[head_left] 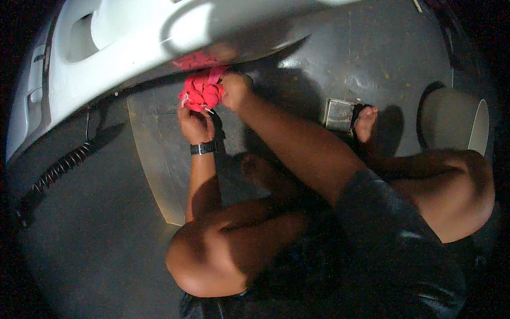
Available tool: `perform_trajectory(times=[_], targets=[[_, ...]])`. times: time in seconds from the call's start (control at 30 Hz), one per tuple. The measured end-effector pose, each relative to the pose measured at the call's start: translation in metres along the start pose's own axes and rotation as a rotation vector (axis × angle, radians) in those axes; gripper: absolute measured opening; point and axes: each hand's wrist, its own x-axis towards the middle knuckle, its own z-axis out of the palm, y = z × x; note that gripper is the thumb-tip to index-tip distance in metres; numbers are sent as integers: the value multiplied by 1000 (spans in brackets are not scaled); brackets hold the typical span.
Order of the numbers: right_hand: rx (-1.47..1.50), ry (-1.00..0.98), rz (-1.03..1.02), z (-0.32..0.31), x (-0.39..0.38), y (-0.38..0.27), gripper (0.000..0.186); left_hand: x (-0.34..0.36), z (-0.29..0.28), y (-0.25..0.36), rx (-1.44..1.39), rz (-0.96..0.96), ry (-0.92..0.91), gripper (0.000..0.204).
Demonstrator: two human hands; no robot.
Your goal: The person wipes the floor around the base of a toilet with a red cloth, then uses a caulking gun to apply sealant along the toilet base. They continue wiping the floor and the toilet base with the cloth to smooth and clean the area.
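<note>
A bright pink bunched cloth (203, 90) with small white strands at its edge is between my hands, just below the lower edge of a glossy white vehicle bumper (122, 58). My left hand (195, 125), with a dark watch (204, 148) on the wrist, closes on its near side. From the right, my right hand (235, 91) grips the cloth with curled fingers; some of them are hidden behind it. The cloth's pink reflection shows on the shiny panel above.
A dark coiled hose or cord (61, 167) hangs at the left. My bare foot (365, 123) rests beside a small square metal-framed object (338, 115). A pale bucket-like container (451, 119) lies to the right. My bent knees (204, 260) flank the arms. A smooth grey floor panel (159, 175) lies beneath.
</note>
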Motion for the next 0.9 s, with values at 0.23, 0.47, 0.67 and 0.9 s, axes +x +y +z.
perform_trajectory(times=[0.23,0.47,0.67,0.9], targets=[[310,245,-107,2,0,14,48,-23,25,-12,-21,4,-32,28],[-642,279,-290,-30,0,66,48,-34,48,-30,308,125,-250,21],[64,288,491,-104,8,116,33,-66,97,-55,284,-7,-517,21],[-12,-264,498,-279,-40,38,20,-120,132,15,478,-312,-885,32]])
